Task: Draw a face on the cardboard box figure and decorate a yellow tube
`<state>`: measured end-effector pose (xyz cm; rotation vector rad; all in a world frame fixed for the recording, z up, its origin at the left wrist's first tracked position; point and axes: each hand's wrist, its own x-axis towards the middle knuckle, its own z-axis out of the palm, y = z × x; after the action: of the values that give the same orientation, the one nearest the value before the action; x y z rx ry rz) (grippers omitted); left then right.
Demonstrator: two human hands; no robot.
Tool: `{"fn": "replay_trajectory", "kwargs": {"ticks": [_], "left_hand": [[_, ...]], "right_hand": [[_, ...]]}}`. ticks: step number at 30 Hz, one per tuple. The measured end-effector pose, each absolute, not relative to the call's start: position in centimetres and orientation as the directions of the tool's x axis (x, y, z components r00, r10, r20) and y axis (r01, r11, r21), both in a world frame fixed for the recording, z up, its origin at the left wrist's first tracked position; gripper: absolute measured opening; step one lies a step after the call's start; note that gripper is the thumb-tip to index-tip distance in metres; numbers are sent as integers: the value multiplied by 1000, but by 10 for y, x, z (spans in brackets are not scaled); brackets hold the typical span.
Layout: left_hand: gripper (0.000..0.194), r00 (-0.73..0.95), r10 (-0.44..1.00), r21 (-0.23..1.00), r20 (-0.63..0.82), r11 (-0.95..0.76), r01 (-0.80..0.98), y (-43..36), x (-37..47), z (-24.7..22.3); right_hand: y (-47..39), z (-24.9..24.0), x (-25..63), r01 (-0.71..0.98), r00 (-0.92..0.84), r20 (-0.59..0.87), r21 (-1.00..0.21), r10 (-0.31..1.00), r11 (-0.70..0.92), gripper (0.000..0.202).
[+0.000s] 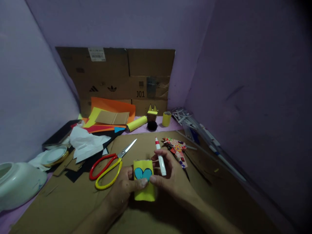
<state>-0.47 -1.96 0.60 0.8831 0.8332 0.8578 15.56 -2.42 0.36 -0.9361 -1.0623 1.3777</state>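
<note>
My left hand (122, 188) is wrapped round the side of a yellow paper-covered tube (144, 195), its thumb on the front. Two blue rounded pieces, outlined in black, form a heart (142, 174) on the tube. A white marker (160, 162) with a red band is held slanted between the fingers of my right hand (174, 175). The right thumb also touches the tube's right edge by the heart. Left of the tube lie open scissors (119, 159) with one red and one yellow handle. The far fingers of both hands are partly hidden.
A cardboard sheet (80, 208) covers the work surface. Flower-patterned glue gun (179, 150) on the right; white bowl (19, 182) and crumpled tissue (86, 143) on the left. Behind are coloured papers (112, 105), yellow rolls (137, 123) and a black fuzzy ball (152, 126).
</note>
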Motion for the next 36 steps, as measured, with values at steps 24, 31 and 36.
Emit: {"fn": "replay_trajectory", "kwargs": {"ticks": [24, 31, 36], "left_hand": [[24, 341, 902, 949, -265, 307, -74, -20, 0, 2], [24, 369, 900, 968, -232, 251, -4, -21, 0, 6], [23, 382, 887, 964, -259, 261, 46, -19, -2, -3]], "right_hand": [[-23, 16, 172, -224, 422, 101, -952, 901, 211, 39], [-31, 13, 183, -253, 358, 139, -937, 924, 239, 39], [-33, -1, 181, -242, 305, 151, -943, 940, 229, 42]]}}
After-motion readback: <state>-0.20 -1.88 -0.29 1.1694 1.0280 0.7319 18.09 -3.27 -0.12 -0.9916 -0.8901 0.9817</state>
